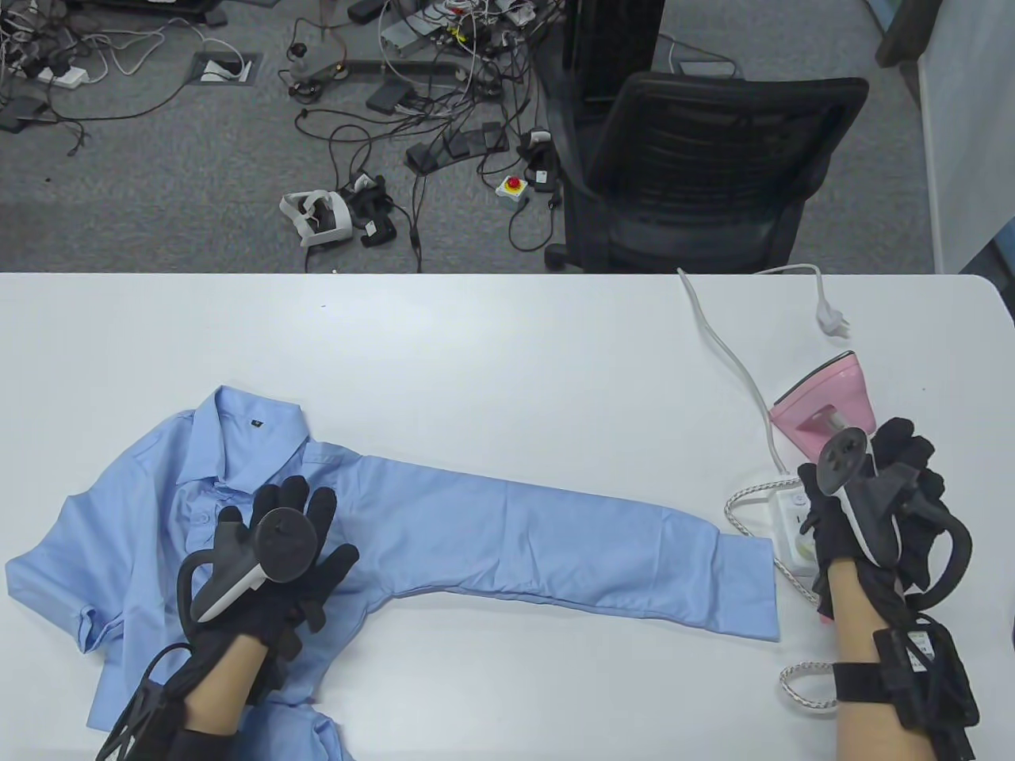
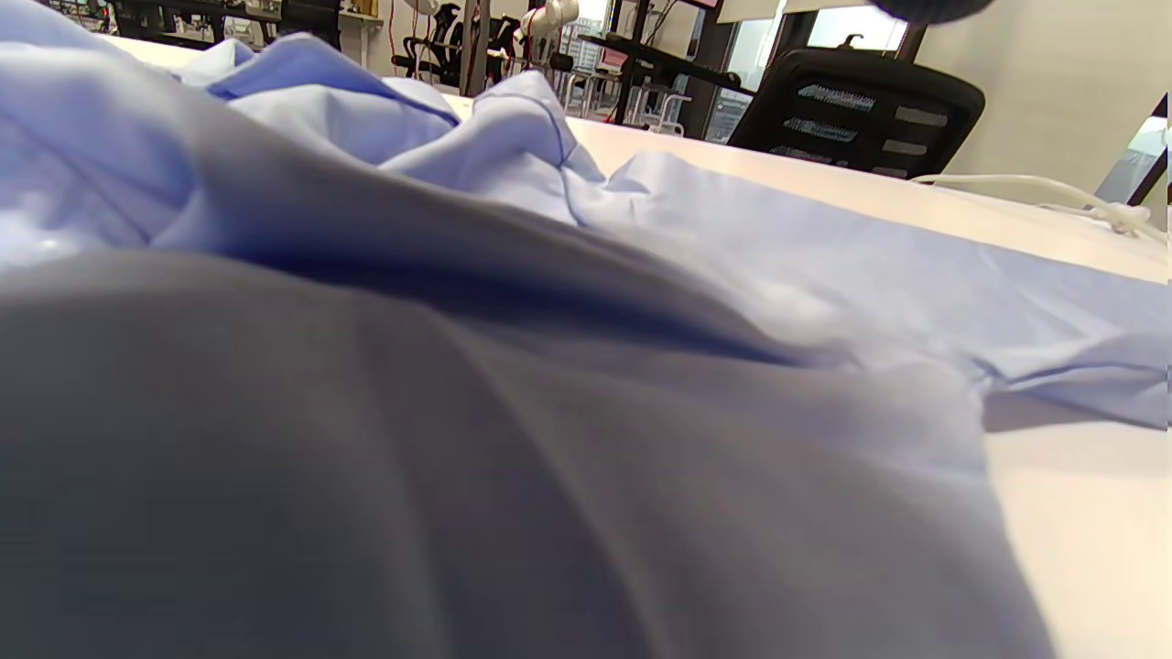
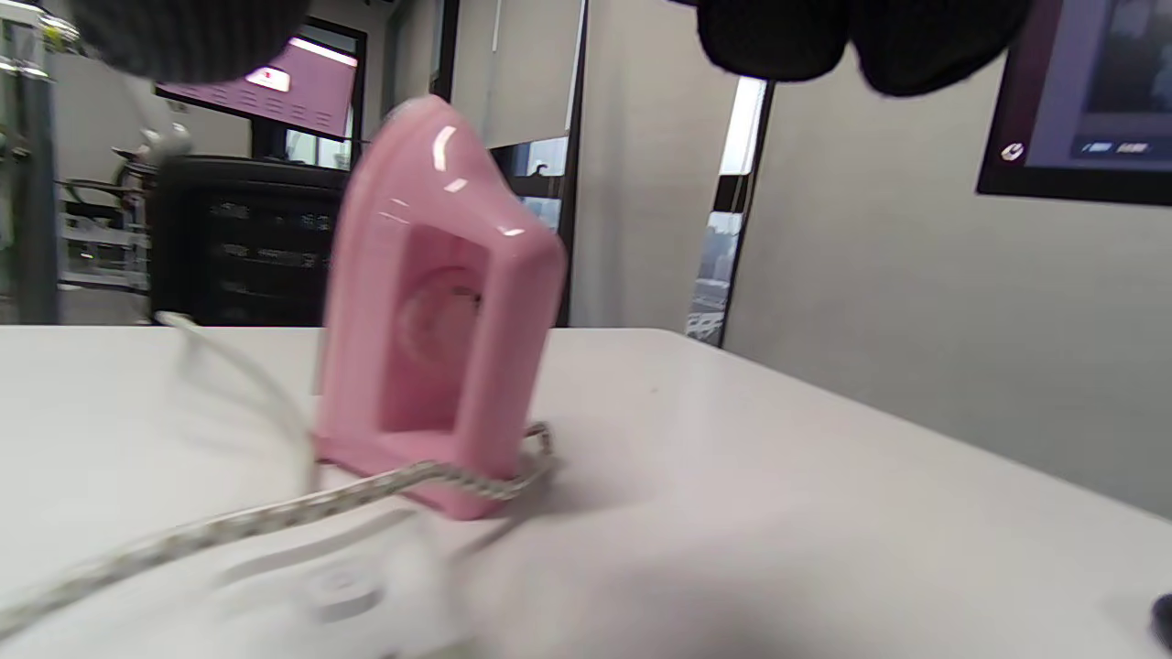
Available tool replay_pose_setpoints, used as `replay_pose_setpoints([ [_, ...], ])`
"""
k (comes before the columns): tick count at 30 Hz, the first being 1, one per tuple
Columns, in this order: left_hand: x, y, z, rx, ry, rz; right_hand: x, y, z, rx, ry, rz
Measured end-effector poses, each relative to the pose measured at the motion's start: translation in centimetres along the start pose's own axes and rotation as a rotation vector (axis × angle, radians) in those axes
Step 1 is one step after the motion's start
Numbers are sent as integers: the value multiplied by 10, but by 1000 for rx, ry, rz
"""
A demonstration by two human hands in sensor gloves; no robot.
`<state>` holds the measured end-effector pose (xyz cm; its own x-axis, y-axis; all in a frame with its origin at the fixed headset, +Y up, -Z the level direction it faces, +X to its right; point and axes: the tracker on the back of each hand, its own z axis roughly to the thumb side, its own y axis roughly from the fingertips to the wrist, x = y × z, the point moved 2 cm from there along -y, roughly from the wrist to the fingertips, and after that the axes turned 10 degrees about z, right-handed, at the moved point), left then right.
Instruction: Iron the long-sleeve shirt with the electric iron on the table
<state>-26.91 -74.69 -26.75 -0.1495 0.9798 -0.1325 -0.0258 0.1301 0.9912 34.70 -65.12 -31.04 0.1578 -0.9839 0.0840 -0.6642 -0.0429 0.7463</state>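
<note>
A light blue long-sleeve shirt [image 1: 158, 507] lies on the white table [image 1: 476, 349] at the left. One sleeve [image 1: 595, 547] is stretched out to the right. My left hand [image 1: 305, 519] rests flat on the shirt's chest with the fingers spread. The left wrist view shows only shirt cloth [image 2: 732, 238] up close. A pink iron [image 1: 829, 396] stands on its heel at the right. My right hand [image 1: 900, 464] is just in front of it with nothing in it. In the right wrist view the iron [image 3: 430, 311] stands apart from my fingertips [image 3: 916, 37].
A white power strip [image 1: 785, 515] lies under my right hand. The iron's braided cord [image 1: 801, 690] loops by my right wrist. A white cable with plug [image 1: 729, 349] runs to the table's far edge. A black office chair [image 1: 698, 158] stands beyond the table.
</note>
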Motion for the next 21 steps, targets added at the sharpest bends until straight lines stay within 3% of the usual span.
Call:
replay_pose_setpoints([
  [2, -3, -2, -1, 8, -7, -13, 7, -13, 3, 47, 80, -47],
  [10, -11, -8, -7, 41, -25, -49, 36, -59, 28, 102, 143, 23],
  [12, -14, -10, -10, 48, -31, -63, 40, -68, 32, 108, 161, 88],
  [15, -17, -13, -14, 68, -30, -84, 37, -78, 33, 93, 44, 51],
  [21, -23, -16, -18, 84, -24, -114, 44, -96, 35, 87, -23, 143],
])
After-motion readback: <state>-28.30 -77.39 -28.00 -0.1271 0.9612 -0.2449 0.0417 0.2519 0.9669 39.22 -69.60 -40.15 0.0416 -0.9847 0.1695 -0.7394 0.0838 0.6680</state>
